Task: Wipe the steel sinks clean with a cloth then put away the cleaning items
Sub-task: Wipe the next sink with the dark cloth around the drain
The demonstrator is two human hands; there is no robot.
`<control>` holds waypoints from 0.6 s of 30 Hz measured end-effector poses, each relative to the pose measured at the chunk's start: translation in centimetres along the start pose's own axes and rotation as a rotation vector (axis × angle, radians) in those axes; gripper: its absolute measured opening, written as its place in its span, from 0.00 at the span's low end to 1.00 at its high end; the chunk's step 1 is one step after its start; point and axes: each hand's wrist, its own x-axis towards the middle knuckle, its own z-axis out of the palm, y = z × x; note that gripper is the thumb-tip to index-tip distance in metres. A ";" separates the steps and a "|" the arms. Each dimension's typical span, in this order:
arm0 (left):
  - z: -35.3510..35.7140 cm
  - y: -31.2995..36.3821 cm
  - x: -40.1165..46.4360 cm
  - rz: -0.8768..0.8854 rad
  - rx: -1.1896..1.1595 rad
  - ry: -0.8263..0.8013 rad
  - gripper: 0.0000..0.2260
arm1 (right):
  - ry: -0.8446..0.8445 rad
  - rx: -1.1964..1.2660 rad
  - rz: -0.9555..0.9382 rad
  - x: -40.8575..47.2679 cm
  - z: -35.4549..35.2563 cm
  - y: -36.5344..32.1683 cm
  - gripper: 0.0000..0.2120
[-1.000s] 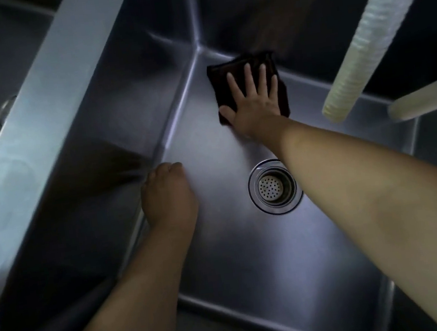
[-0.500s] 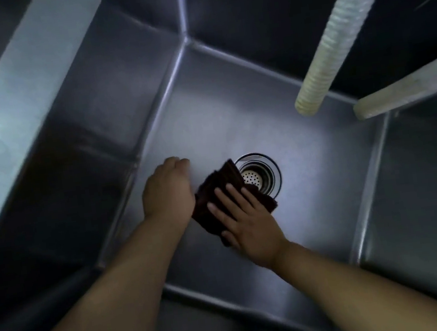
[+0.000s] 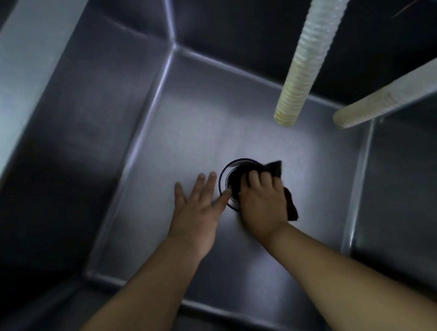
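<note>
We are seeing the dark cloth (image 3: 276,170) lying bunched over the drain (image 3: 227,185) in the floor of the steel sink (image 3: 205,117), one corner sticking out past the drain's far side and another fold trailing beside the wrist. The right hand (image 3: 262,201) is gripping the cloth, fingers (image 3: 254,178) curled down over it and pressing it onto the drain. Just beside the drain on the other side, the left hand (image 3: 198,209) is resting flat on the sink floor, fingers (image 3: 203,182) straight and spread wide, holding nothing, thumb tip touching the drain's rim. Beyond the drain, two pale ribbed hoses (image 3: 315,41) are hanging over the basin.
</note>
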 end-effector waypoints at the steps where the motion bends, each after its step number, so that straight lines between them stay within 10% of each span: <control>1: -0.1 0.0 0.2 -0.003 0.005 -0.016 0.34 | -0.042 0.030 -0.019 0.2 0.0 -0.4 0.15; 18: -2.0 0.3 2.8 0.000 0.252 -0.242 0.37 | -0.316 0.265 -0.306 2.4 0.6 1.7 0.20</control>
